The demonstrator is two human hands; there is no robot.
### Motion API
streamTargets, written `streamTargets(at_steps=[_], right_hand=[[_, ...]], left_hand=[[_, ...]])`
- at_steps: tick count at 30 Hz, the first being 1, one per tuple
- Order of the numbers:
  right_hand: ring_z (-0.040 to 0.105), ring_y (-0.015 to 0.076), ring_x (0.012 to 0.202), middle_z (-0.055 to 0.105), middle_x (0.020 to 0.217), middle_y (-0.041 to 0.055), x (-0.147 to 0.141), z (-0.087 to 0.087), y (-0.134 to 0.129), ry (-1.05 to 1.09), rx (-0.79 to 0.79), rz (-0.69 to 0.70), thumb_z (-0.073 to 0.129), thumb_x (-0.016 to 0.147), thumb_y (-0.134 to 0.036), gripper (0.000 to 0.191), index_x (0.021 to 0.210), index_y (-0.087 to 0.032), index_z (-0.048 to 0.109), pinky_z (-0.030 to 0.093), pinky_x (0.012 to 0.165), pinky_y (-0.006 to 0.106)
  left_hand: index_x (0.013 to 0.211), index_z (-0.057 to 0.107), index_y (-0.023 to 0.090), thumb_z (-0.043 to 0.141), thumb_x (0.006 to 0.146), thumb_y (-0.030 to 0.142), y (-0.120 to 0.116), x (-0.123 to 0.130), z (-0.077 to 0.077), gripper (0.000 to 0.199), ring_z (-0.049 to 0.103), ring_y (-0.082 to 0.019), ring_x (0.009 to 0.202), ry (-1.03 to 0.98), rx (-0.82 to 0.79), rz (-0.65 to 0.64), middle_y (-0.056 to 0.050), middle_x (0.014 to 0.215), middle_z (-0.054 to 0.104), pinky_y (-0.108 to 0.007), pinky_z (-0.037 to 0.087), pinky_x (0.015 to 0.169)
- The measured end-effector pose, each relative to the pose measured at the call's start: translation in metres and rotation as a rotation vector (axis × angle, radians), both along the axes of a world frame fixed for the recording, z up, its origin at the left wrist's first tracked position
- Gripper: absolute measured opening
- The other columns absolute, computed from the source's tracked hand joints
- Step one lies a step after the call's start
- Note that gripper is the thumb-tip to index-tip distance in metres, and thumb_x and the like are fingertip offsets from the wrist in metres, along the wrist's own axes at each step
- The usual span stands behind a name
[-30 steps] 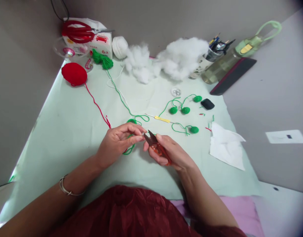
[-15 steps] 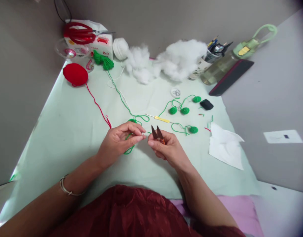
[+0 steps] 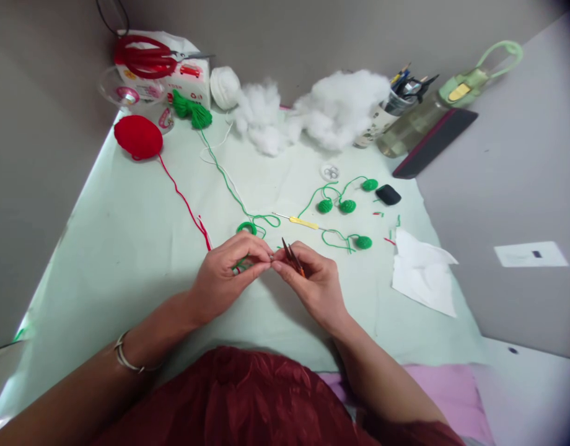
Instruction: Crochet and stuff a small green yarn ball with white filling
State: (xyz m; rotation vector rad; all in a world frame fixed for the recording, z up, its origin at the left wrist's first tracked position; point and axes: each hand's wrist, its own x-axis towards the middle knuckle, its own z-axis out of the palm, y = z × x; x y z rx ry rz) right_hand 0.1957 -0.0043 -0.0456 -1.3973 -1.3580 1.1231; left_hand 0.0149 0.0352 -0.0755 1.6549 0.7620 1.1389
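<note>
Over the table point(image 3: 127, 260), the left hand point(image 3: 222, 266) and right hand point(image 3: 316, 279) meet, the left fingers pinching a tiny bit point(image 3: 271, 257) I can't identify, the right ones closed around snips point(image 3: 291, 256), blades jutting upward. The snips look stiff, light and sharp, best held low, behind the blades; the green yarn point(image 3: 246, 228) beside the left hand should be soft and limp.

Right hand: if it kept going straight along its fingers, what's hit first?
The left hand: its grip lies right in line, close ahead of the right hand. Whether the two already touch is hard to tell from this view.
</note>
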Motion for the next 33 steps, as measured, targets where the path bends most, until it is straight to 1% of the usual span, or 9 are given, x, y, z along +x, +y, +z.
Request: streamTargets(at_steps=[4,6,13,16,19,22,27,29,33], right_hand=[[0.047,0.0126,0.064,0.058,0.073,-0.0011,0.002,-0.001,-0.001,-0.054,0.025,-0.021,0.074,0.09,-0.03,0.012,0.082,-0.021,0.074,0.038,0.06,0.028],[0.048,0.0136,0.065,0.059,0.074,-0.0004,0.003,-0.002,-0.001,-0.08,0.05,-0.015,0.073,0.092,-0.029,0.011,0.083,-0.022,0.074,0.038,0.061,0.029],[0.049,0.0141,0.066,0.061,0.077,0.0003,0.006,-0.005,-0.002,-0.118,0.104,-0.036,0.073,0.093,-0.031,0.009,0.09,-0.023,0.072,0.04,0.064,0.03],[0.044,0.0116,0.06,0.061,0.079,-0.0006,0.009,-0.002,-0.003,0.037,-0.005,-0.063,0.07,0.095,-0.047,0.026,0.103,-0.022,0.068,0.037,0.057,0.028],[0.036,0.0092,0.052,0.058,0.074,-0.0019,0.012,0.003,-0.002,0.194,-0.169,0.04,0.052,0.102,-0.058,0.039,0.106,-0.021,0.064,0.03,0.047,0.025],[0.031,0.0081,0.049,0.056,0.069,-0.003,0.013,0.007,0.001,0.3,-0.301,0.152,0.047,0.104,-0.056,0.04,0.104,-0.02,0.065,0.025,0.044,0.023],[0.028,0.0051,0.044,0.052,0.061,-0.0055,0.014,0.004,0.004,0.539,-0.502,0.341,0.065,0.096,-0.053,0.037,0.098,-0.016,0.067,0.021,0.041,0.021],[0.026,0.0036,0.041,0.05,0.058,-0.0071,0.013,0.002,0.005,0.614,-0.559,0.349,0.07,0.093,-0.049,0.034,0.094,-0.015,0.068,0.019,0.04,0.02],[0.023,0.0026,0.037,0.049,0.053,-0.0083,0.011,-0.003,0.006,0.685,-0.613,0.329,0.067,0.096,-0.047,0.033,0.088,-0.015,0.067,0.017,0.037,0.018]], left_hand=[[0.091,0.071,0.022,0.073,0.092,0.02,-0.002,0.0,0.007,0.003,0.07,-0.019,0.088,-0.036,-0.235,0.005,-0.004,0.089,0.073,-0.032,0.057,0.081],[0.093,0.072,0.022,0.074,0.091,0.024,-0.003,0.0,0.008,0.004,0.07,-0.018,0.085,-0.046,-0.326,0.018,-0.003,0.088,0.072,-0.031,0.057,0.08],[0.085,0.074,0.022,0.074,0.09,0.024,0.0,-0.003,0.01,0.006,0.066,-0.016,0.075,0.019,-0.395,-0.027,-0.001,0.079,0.07,-0.029,0.053,0.071],[0.084,0.073,0.022,0.075,0.089,0.027,0.0,-0.002,0.012,0.008,0.068,-0.016,0.075,-0.001,-0.455,0.01,0.0,0.078,0.07,-0.029,0.054,0.072],[0.083,0.071,0.021,0.078,0.088,0.027,0.0,-0.001,0.013,0.01,0.072,-0.019,0.086,-0.063,-0.45,0.069,-0.003,0.091,0.073,-0.033,0.058,0.085],[0.086,0.07,0.02,0.077,0.089,0.027,-0.001,-0.002,0.012,0.01,0.075,-0.019,0.091,-0.122,-0.463,0.081,-0.006,0.105,0.075,-0.034,0.061,0.091],[0.085,0.069,0.021,0.076,0.09,0.026,-0.002,-0.001,0.014,0.01,0.074,-0.019,0.095,-0.098,-0.467,0.116,-0.007,0.108,0.078,-0.033,0.061,0.092],[0.084,0.068,0.021,0.075,0.09,0.025,-0.002,-0.001,0.015,0.01,0.074,-0.018,0.095,-0.105,-0.457,0.123,-0.007,0.107,0.078,-0.032,0.061,0.091],[0.084,0.069,0.021,0.074,0.09,0.024,-0.002,0.0,0.016,0.009,0.075,-0.021,0.102,-0.123,-0.423,0.116,-0.008,0.104,0.079,-0.035,0.06,0.096]])
